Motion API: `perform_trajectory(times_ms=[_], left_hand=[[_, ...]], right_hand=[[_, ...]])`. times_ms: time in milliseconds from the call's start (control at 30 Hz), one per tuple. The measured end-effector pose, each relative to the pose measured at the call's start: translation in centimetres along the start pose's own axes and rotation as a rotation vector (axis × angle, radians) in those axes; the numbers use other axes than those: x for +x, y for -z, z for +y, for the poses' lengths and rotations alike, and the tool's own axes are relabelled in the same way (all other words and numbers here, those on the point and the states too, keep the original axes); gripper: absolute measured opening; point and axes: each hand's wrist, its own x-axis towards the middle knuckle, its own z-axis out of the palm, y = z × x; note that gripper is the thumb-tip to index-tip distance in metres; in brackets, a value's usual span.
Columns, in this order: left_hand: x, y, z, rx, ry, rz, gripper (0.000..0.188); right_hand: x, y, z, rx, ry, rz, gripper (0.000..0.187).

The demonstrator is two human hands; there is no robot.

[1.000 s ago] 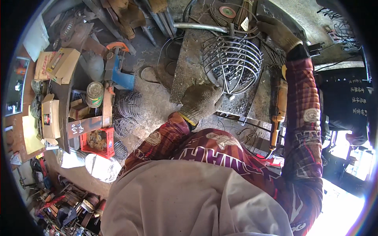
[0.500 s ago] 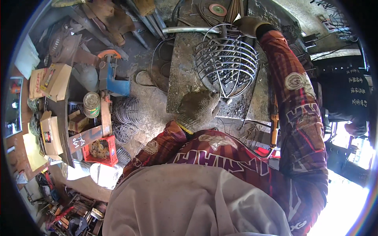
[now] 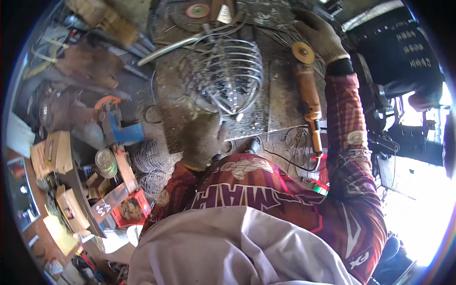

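Observation:
A domed metal wire cage with curved ribs lies on the dark, stained worktable. At its near left edge, my gloved left hand is closed on the rim; its fingers are partly hidden and blurred. My gloved right hand is apart from the cage, over the table's far right, fingers stretched out and nothing visible in them. Just beside it lies an angle grinder, orange-bodied with a tan disc. Beyond the cage rests a metal tube with a dark, hammer-like head.
A reddish disc lies at the table's far end. The grinder's cord loops below the near edge. Stacked wire rings, a blue clamp-like tool and a red crate stand left. A person in dark clothing is at far right.
My right hand has left the cage's far rim and moved right, beside the grinder. The view has shifted right, so the grinder shows more fully. My left hand stays at the cage.

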Motion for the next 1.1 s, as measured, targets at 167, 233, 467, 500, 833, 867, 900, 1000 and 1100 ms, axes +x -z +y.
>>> perform_trajectory(times_ms=[167, 233, 467, 500, 833, 867, 900, 1000, 1100], left_hand=[[0.0, -0.9, 0.0, 0.159, -0.042, 0.011, 0.017], [1.0, -0.6, 1.5, 0.189, -0.024, -0.009, 0.016], [-0.3, -1.6, 0.9, 0.201, 0.037, -0.006, 0.016], [0.0, -1.9, 1.0, 0.160, -0.026, 0.063, 0.016], [0.2, -2.0, 1.9, 0.221, 0.027, 0.007, 0.022], [0.3, -2.0, 1.8, 0.242, 0.030, -0.004, 0.022], [0.2, -2.0, 1.9, 0.261, 0.039, -0.011, 0.022], [0.5, -1.8, 2.4, 0.271, 0.036, -0.021, 0.022], [0.4, -1.9, 2.5, 0.270, 0.037, -0.029, 0.023]], right_hand=[[-9.2, 4.9, 5.0, 0.348, -0.362, 0.017, 0.045], [-12.3, 4.5, 7.5, 0.394, -0.357, 0.005, 0.043], [-18.4, 4.9, 13.1, 0.073, -0.462, 0.112, 0.039], [-18.9, 4.7, 13.6, 0.021, -0.499, 0.130, 0.039], [-21.9, 3.0, 16.1, -0.094, -0.382, 0.160, 0.038], [-21.9, 2.9, 16.5, -0.071, -0.370, 0.178, 0.038], [-21.9, 2.9, 16.8, -0.050, -0.353, 0.194, 0.038], [-22.0, 3.5, 16.3, 0.119, -0.457, 0.246, 0.038], [-22.8, 3.5, 16.7, 0.239, -0.531, 0.358, 0.038]])
